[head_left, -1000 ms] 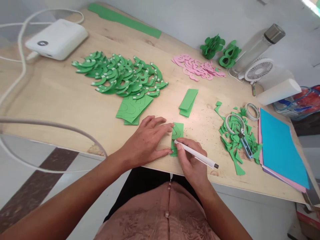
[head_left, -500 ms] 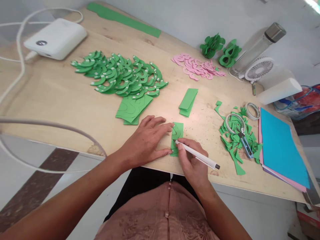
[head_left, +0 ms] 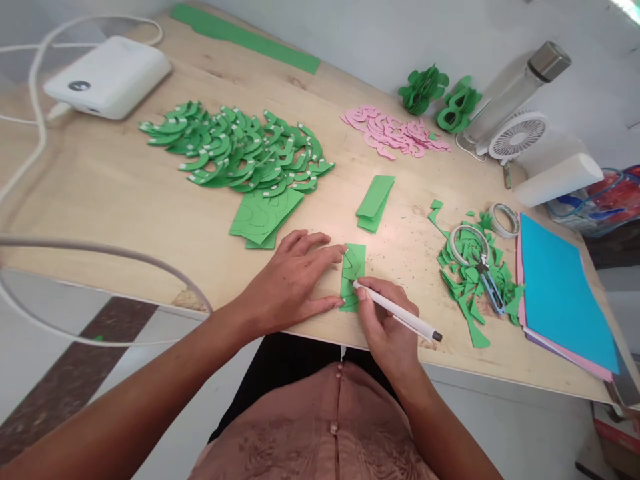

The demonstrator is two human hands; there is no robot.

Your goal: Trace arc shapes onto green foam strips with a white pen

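Note:
A small green paper piece [head_left: 356,257] with dark curved lines lies near the table's front edge. My left hand [head_left: 295,283] rests flat beside it, fingers spread, with the index fingertip and thumb on its left edge. In my right hand [head_left: 387,320] is a white pen [head_left: 400,311], its tip against the paper. Left of these, green sheets with drawn curves [head_left: 265,213] lie partly under a pile of green curved cutouts [head_left: 240,147] bearing small white patches. Folded green paper [head_left: 375,203] lies just beyond the piece under the pen.
Green scraps [head_left: 470,293] at the right hold a box cutter [head_left: 490,287] and a tape roll [head_left: 469,245]. Coloured sheets [head_left: 565,287] lie farther right. Pink cutouts [head_left: 395,132], a small fan [head_left: 520,135] and a bottle [head_left: 515,100] are behind. A white device [head_left: 110,77] with cables sits far left.
The pen and my right hand have shifted very slightly to the right over the paper. My left hand stays in place on the paper's edge.

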